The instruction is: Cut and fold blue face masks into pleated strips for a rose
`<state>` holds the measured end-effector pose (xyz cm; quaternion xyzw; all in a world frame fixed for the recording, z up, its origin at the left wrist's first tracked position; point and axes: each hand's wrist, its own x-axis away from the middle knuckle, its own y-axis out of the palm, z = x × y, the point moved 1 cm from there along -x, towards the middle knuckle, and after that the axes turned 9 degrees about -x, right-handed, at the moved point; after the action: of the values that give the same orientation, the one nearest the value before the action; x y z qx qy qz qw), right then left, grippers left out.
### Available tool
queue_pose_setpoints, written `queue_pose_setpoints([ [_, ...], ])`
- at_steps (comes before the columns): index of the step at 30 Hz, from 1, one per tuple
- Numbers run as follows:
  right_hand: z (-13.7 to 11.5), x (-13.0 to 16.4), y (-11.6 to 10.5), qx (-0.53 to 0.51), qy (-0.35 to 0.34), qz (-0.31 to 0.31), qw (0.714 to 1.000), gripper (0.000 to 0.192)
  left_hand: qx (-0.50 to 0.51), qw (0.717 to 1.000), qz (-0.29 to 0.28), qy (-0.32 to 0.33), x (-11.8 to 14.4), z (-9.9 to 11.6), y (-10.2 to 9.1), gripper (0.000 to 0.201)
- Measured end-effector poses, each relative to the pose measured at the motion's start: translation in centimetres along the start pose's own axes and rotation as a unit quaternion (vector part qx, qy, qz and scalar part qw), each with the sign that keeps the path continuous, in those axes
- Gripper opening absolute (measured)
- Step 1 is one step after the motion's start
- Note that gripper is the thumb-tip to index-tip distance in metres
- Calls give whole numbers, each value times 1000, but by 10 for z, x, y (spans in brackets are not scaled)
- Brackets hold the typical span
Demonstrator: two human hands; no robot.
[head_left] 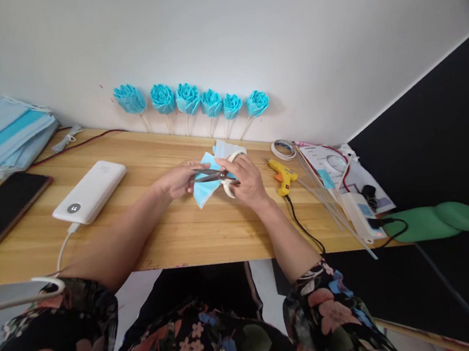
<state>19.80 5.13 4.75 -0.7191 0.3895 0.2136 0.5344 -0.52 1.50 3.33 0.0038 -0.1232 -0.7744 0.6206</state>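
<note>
Scissors (213, 175) in right-hand fingers (238, 170)

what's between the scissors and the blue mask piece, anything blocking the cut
Nothing visible does. The right hand holds the scissors with the blades lying right over the blue mask piece, which the left hand grips at its left edge. The left fingers sit close to the blade tips.

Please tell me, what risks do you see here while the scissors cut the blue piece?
The left hand holds the blue piece close to the blades of the scissors in the right hand, so fingers might get nicked. The glue gun lies just beside the right hand; the wrist could bump it.
</note>
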Motion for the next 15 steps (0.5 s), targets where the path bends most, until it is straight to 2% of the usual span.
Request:
queue_pose_setpoints([
  [2, -1, 1, 2, -47, 58, 21, 997, 48, -27, 999, -14, -30, 0, -1, 3, 29],
  [4, -2, 2, 3, -148, 139, 58, 977, 47, -47, 998, 6, -35, 0, -2, 5, 40],
  [8, -2, -2, 6, -351, 301, 122, 878, 44, -78, 995, 64, -7, -2, -4, 7, 56],
  [12, 2, -8, 8, -441, 403, 179, 782, 52, -89, 995, 43, 23, 0, -3, 10, 46],
  [15, 6, -8, 10, -481, 441, 211, 728, 54, -82, 996, 5, 24, 3, -1, 10, 43],
])
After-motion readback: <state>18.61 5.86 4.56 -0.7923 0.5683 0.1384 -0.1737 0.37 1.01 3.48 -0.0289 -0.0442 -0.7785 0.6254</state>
